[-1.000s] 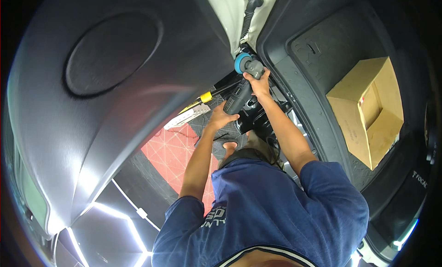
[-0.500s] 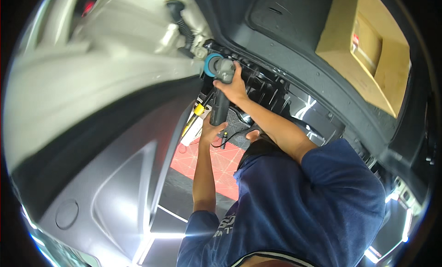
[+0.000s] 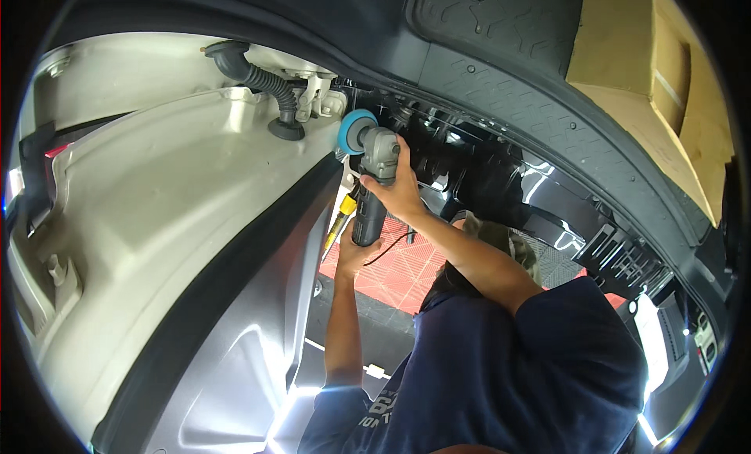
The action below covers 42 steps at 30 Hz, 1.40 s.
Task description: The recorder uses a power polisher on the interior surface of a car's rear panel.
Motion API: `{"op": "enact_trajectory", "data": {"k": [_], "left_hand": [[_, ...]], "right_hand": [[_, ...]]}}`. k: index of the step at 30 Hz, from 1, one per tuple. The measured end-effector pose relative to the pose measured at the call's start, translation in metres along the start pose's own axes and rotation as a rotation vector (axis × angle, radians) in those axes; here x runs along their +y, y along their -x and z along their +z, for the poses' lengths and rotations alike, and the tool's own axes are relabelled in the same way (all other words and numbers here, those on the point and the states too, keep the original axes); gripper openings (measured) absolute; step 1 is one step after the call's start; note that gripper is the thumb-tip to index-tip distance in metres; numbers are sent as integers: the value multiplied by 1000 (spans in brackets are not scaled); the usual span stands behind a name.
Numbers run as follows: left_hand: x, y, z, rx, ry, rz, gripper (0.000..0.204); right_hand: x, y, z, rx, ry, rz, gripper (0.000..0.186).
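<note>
From where I stand there's one cardboard box at two o'clock, one polisher near twelve, one ribbed hose toward eleven, one right hand, one left hand, one blue pad. The polisher sits between thumbs and fingers, the right's clamped round its head, the left's round its tail.

We see a polisher in the far middle of the scene. Its black cylindrical body forms the near end, its grey head the far; the round blue pad, mounted left, faces left. We cannot tell whether it spins.
</note>
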State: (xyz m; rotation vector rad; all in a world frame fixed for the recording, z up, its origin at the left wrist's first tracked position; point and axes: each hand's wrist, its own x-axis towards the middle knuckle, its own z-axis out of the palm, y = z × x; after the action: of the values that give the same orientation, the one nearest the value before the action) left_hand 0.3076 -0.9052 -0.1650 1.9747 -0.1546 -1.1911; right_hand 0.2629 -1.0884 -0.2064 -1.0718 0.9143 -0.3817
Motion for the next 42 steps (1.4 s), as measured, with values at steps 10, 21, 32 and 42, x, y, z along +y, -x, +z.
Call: {"op": "enact_trajectory", "data": {"k": [10, 21, 32, 42], "left_hand": [[26, -8, -3, 0, -76, -36, 52], [46, -6, -13, -33, -105, -87, 48], [56, -6, -16, 4, 1, -56, 43], [66, -17, -15, -8, 89, -142, 44]], "right_hand": [[-12, -16, 0, 62, 98, 34, 97], [-26, -27, 5, 94, 191, 119, 97], [-55, -35, 9, 121, 243, 280, 99], [-59, -50, 16, 118, 320, 276, 96]]}}
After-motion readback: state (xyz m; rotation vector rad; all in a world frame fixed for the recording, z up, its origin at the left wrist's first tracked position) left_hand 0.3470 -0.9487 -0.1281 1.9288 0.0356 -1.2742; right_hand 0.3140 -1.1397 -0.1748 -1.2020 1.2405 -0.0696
